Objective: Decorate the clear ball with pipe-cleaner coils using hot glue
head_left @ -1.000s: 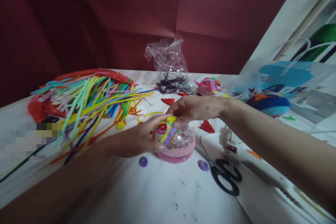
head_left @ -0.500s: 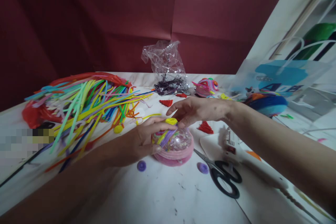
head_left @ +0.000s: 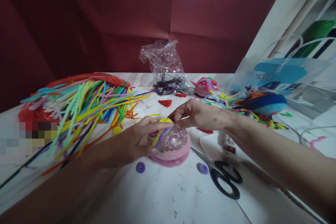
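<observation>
A clear ball (head_left: 176,141), its base wrapped in pink pipe cleaner, sits on the white table in front of me. Yellow and purple strips curve over its left side, and a yellow coil (head_left: 165,120) is at the top. My left hand (head_left: 140,134) grips the ball from the left, thumb low and fingers over the top. The thumb and index finger of my right hand (head_left: 193,114) pinch at the upper edge, where a purple pipe cleaner (head_left: 163,137) reaches them; its end is hidden. Purple coils (head_left: 140,167) lie either side of the ball.
Black-handled scissors (head_left: 223,176) lie open on the right. A heap of pipe cleaners (head_left: 86,108) spreads over the left. Behind are a clear plastic bag (head_left: 168,66), red fan-shaped pieces (head_left: 165,103) and a pink decorated ball (head_left: 206,86); a blue one (head_left: 266,104) stands right.
My right hand's fingers have drawn into a tighter pinch at the top of the ball. My left hand keeps its hold. The view has shifted slightly.
</observation>
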The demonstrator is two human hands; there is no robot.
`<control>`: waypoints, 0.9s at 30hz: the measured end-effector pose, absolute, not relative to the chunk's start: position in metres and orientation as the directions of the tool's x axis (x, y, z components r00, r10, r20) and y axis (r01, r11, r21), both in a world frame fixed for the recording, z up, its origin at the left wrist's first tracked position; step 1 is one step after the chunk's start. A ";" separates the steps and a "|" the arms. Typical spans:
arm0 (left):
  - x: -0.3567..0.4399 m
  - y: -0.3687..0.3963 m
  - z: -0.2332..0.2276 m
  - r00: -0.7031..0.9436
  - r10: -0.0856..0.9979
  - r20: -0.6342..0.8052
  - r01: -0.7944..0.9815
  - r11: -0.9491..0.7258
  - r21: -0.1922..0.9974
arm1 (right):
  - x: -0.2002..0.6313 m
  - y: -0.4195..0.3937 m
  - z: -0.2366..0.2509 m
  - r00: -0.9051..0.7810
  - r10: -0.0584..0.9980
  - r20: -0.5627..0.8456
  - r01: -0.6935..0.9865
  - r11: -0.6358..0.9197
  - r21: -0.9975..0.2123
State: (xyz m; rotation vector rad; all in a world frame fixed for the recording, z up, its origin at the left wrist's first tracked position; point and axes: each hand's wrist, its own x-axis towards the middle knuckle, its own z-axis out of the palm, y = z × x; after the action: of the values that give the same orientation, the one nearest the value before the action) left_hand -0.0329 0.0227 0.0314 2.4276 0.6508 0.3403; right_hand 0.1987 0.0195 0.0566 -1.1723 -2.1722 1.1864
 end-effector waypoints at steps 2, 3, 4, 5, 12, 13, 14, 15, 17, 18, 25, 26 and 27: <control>-0.033 0.021 0.033 0.839 0.538 0.076 0.395 -0.700 0.595 | 0.197 0.017 0.058 -0.559 0.828 -0.047 0.487 0.282 -0.827; -0.033 0.020 0.034 0.836 0.544 0.069 0.406 -0.698 0.590 | 0.196 0.017 0.058 -0.553 0.831 -0.050 0.489 0.276 -0.827; -0.032 0.020 0.035 0.833 0.549 0.066 0.413 -0.697 0.586 | 0.195 0.016 0.058 -0.547 0.836 -0.054 0.491 0.268 -0.829; -0.032 0.019 0.035 0.833 0.549 0.066 0.415 -0.699 0.582 | 0.194 0.016 0.058 -0.539 0.840 -0.058 0.492 0.258 -0.831; -0.032 0.017 0.033 0.835 0.526 0.159 0.367 -0.749 0.552 | 0.190 0.017 0.055 -0.454 0.889 -0.067 0.510 0.197 -0.837; -0.032 0.017 0.033 0.835 0.525 0.166 0.365 -0.754 0.547 | 0.189 0.016 0.055 -0.442 0.894 -0.067 0.517 0.193 -0.834; -0.032 0.016 0.033 0.834 0.524 0.171 0.365 -0.757 0.541 | 0.189 0.016 0.055 -0.432 0.899 -0.068 0.526 0.189 -0.829; -0.032 0.016 0.034 0.834 0.524 0.172 0.366 -0.760 0.538 | 0.189 0.015 0.055 -0.422 0.904 -0.071 0.535 0.185 -0.824; -0.031 0.016 0.034 0.833 0.527 0.168 0.374 -0.760 0.532 | 0.188 0.014 0.055 -0.399 0.914 -0.072 0.557 0.179 -0.811; -0.031 0.016 0.035 0.830 0.532 0.167 0.379 -0.758 0.530 | 0.188 0.014 0.055 -0.386 0.920 -0.070 0.569 0.177 -0.803; -0.028 0.017 0.033 0.814 0.548 0.192 0.384 -0.755 0.531 | 0.189 0.016 0.055 -0.357 0.930 -0.084 0.618 0.167 -0.768; -0.028 0.017 0.033 0.813 0.547 0.197 0.381 -0.757 0.531 | 0.189 0.016 0.055 -0.357 0.930 -0.087 0.617 0.164 -0.769; -0.028 0.017 0.032 0.814 0.545 0.201 0.376 -0.758 0.532 | 0.190 0.016 0.054 -0.357 0.930 -0.087 0.615 0.164 -0.771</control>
State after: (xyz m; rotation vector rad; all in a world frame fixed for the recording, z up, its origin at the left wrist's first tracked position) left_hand -0.0275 0.0172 0.0323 2.5196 0.6838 0.4780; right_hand 0.1899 0.0160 0.0543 -1.4649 -2.0396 1.0425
